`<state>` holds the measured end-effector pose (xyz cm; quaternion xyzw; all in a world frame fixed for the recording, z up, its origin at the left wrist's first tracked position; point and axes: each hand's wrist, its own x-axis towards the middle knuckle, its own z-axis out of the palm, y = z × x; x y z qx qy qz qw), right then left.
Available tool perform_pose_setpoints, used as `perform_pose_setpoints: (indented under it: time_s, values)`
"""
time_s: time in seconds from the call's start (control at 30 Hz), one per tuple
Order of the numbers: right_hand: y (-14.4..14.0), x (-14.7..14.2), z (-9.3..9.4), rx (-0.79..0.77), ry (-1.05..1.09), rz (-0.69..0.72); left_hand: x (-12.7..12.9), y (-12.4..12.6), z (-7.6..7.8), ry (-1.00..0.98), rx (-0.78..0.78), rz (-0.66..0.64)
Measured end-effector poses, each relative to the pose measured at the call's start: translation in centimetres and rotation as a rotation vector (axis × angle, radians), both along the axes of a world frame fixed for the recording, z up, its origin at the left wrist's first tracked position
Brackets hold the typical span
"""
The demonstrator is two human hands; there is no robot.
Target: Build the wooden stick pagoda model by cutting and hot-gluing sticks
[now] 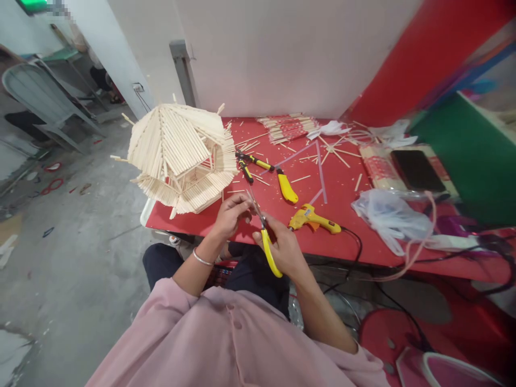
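Observation:
My right hand (pixel 284 247) is wrapped around yellow-handled long-nose pliers (pixel 266 244), whose thin metal jaws point up and away from me. Close to those jaws, the fingers of my left hand (pixel 233 216) are pinched together; whatever is between them is too small to make out. Beyond my left hand, at the table's left end, stands a many-sided model pavilion (pixel 181 156) built of thin wooden sticks. Black-and-yellow pliers (pixel 252 161) and a yellow-handled tool (pixel 286 186) lie past my hands. A yellow glue gun (pixel 312 217) rests to the right.
Stick bundles (pixel 286 127) and loose sticks (pixel 332 150) lie at the back of the red table (pixel 264 193). A plastic bag (pixel 391 215), a dark phone (pixel 417 169) and cables (pixel 357 247) occupy the right side. A green panel (pixel 467 156) stands there. A grey chair (pixel 44 102) is at far left.

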<state>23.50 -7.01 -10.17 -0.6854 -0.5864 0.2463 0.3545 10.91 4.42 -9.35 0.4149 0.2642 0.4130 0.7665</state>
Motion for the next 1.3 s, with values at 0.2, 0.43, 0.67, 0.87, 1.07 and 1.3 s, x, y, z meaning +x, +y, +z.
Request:
perform_pose_setpoints:
  time_s: [0.2, 0.43, 0.67, 0.87, 1.07, 1.3]
  values:
    - [0.4, -0.2, 0.7, -0.004, 0.069, -0.004, 0.2, 0.3, 0.3, 0.047, -0.014, 0.028]
    - [0.3, -0.5, 0.1, 0.008, 0.13, -0.012, 0.1, 0.5, -0.3, 0.032, 0.01, 0.005]
    - [0.2, -0.9, -0.1, -0.001, 0.093, -0.032, 0.5, 0.2, -1.2, 0.077, 0.0, 0.031]
    - [-0.1, -1.5, -0.7, 0.045, 0.093, -0.134, 0.7, -0.2, -1.3, 0.094, -0.027, 0.085]
    - [-0.2, -1.2, -0.7, 0.025, 0.038, -0.17, 0.6, -0.2, -1.2, 0.088, -0.115, 0.087]
    - [1.9, -0.8, 0.1, -0.283, -0.312, -0.249, -0.9, -1.6, -1.0, 0.072, -0.057, 0.082]
